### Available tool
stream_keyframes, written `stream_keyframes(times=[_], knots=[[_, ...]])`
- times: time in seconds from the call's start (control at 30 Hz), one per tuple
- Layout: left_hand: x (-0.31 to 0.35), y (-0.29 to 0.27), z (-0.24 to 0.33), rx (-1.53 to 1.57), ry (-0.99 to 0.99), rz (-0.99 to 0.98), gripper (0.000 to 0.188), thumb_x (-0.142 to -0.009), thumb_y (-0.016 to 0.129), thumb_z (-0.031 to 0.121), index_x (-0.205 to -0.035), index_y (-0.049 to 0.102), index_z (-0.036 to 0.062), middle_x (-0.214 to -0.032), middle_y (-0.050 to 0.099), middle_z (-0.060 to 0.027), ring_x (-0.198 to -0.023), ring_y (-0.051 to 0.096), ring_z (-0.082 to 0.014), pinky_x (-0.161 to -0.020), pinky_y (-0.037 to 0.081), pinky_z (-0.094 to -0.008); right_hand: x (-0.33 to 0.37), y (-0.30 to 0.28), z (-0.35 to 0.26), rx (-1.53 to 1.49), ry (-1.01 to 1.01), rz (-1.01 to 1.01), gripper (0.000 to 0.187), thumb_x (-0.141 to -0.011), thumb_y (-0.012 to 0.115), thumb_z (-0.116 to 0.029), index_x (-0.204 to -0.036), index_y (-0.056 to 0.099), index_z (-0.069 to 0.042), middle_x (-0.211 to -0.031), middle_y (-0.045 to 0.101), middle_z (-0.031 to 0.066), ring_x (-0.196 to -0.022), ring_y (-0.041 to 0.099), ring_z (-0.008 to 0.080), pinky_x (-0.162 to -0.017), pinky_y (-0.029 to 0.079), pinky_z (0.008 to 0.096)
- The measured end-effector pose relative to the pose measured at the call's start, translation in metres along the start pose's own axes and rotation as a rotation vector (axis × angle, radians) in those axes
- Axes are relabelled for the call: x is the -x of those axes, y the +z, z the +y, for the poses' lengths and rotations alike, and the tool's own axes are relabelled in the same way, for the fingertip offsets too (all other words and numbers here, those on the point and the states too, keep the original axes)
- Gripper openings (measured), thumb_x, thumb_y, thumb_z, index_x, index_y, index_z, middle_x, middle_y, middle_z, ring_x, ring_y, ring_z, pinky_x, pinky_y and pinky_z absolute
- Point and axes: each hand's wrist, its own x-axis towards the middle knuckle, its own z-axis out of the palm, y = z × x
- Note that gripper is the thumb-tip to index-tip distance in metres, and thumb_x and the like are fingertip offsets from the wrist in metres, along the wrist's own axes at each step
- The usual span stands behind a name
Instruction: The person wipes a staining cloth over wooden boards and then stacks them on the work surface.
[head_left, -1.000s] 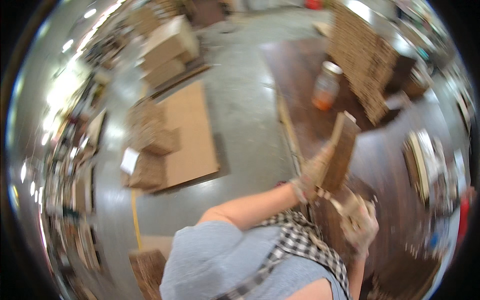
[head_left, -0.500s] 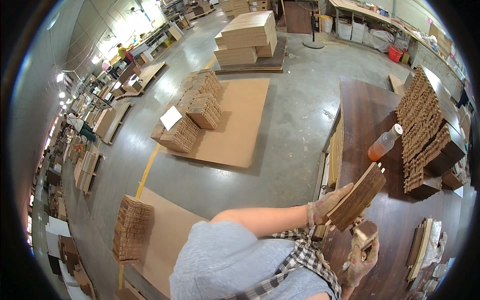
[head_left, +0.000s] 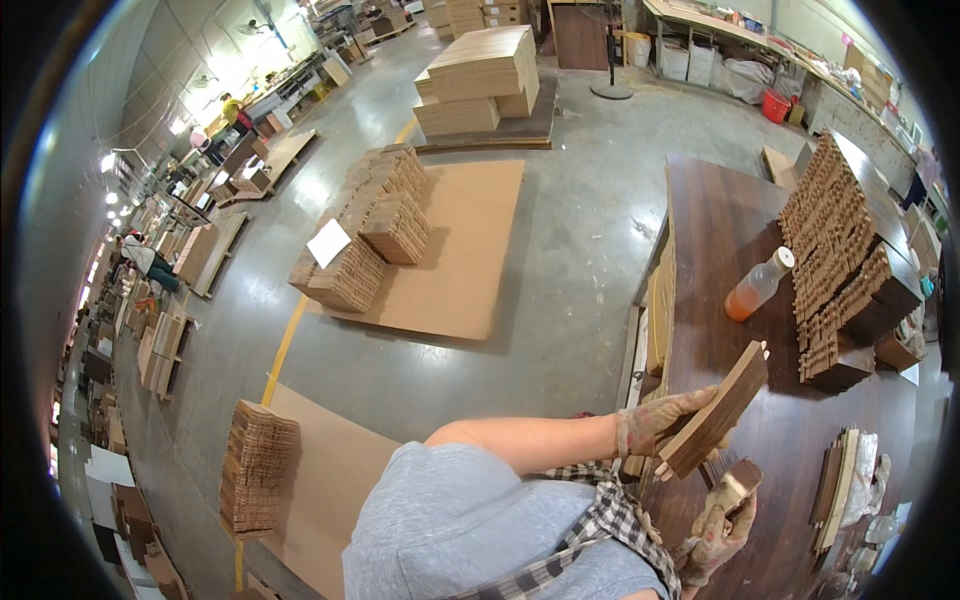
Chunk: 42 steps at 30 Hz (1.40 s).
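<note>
I have my left grip clasping a dark brown wooden board with pale end pegs, tilted above the dark brown wooden bench. My right grip holds a small brown-and-pale block just beside it. If the left hold slackened, the board could drop and chip a peg; a wide swing might topple the clear, white-capped bottle of orange liquid nearby.

Bright light fills the centre; glare washes out the upper left, above small glowing lamps. The grey concrete floor shines in pale patches; the cardboard sheet casts a soft shadow rightward. Straight edges bow toward the black rim.
</note>
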Motion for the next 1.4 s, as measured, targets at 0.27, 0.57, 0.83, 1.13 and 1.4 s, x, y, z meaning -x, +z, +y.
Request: stream_keyframes(times=[0.27, 0.57, 0.83, 1.13, 1.4], knots=[[0.015, -0.025, -0.002, 0.169, 0.044, -0.005, 0.051, -0.096, 0.061, 0.038, -0.134, 0.049, 0.0068, -0.109, 0.066, -0.0077, -0.092, 0.067, -0.0151, -0.086, 0.059, -0.0325, 0.002, 0.013, -0.013, -0.182, 0.181, -0.086, 0.061, -0.091, 0.053, 0.005, -0.148, 0.037, -0.005, -0.109, 0.064, 0.0092, -0.066, 0.056, 0.0084, -0.051, 0.042, 0.0222], [0.013, 0.002, 0.001, 0.181, 0.134, 0.065, 0.045, -0.101, 0.053, 0.03, -0.142, 0.044, 0.0116, -0.122, 0.063, -0.0133, -0.108, 0.067, -0.027, -0.091, 0.059, -0.044, 0.003, -0.006, -0.003, -0.149, 0.268, -0.056, 0.06, -0.091, 0.053, 0.006, -0.148, 0.036, -0.003, -0.108, 0.065, 0.0117, -0.061, 0.055, 0.0091, -0.049, 0.042, 0.0247], [0.014, 0.015, 0.001, 0.146, 0.108, -0.192, 0.058, -0.103, 0.04, 0.049, -0.144, 0.042, 0.009, -0.133, 0.054, -0.0159, -0.112, 0.062, -0.0299, -0.094, 0.057, -0.0419, 0.009, -0.002, -0.011, -0.091, 0.235, -0.023, 0.058, -0.095, 0.054, 0.001, -0.149, 0.033, -0.002, -0.107, 0.065, 0.0127, -0.062, 0.053, 0.0069, -0.049, 0.039, 0.0218], [0.006, -0.014, -0.004, 0.214, -0.029, -0.08, 0.071, -0.099, 0.036, 0.061, -0.145, 0.041, 0.0072, -0.133, 0.056, -0.0167, -0.109, 0.063, -0.03, -0.094, 0.052, -0.0423, 0.006, 0.012, -0.028, -0.138, 0.19, 0.122, 0.06, -0.088, 0.055, 0.004, -0.146, 0.04, -0.002, -0.106, 0.064, 0.0097, -0.059, 0.051, 0.0046, -0.047, 0.039, 0.0199], [0.006, 0.009, 0.012, 0.094, -0.112, -0.022, 0.072, -0.103, 0.023, 0.059, -0.142, 0.042, 0.0021, -0.127, 0.06, -0.0165, -0.105, 0.065, -0.0257, -0.095, 0.053, -0.0389, -0.014, -0.008, -0.071, -0.031, 0.131, 0.162, 0.055, -0.087, 0.068, -0.003, -0.138, 0.051, -0.003, -0.098, 0.063, 0.0042, -0.064, 0.055, 0.0032, -0.049, 0.043, 0.018]])
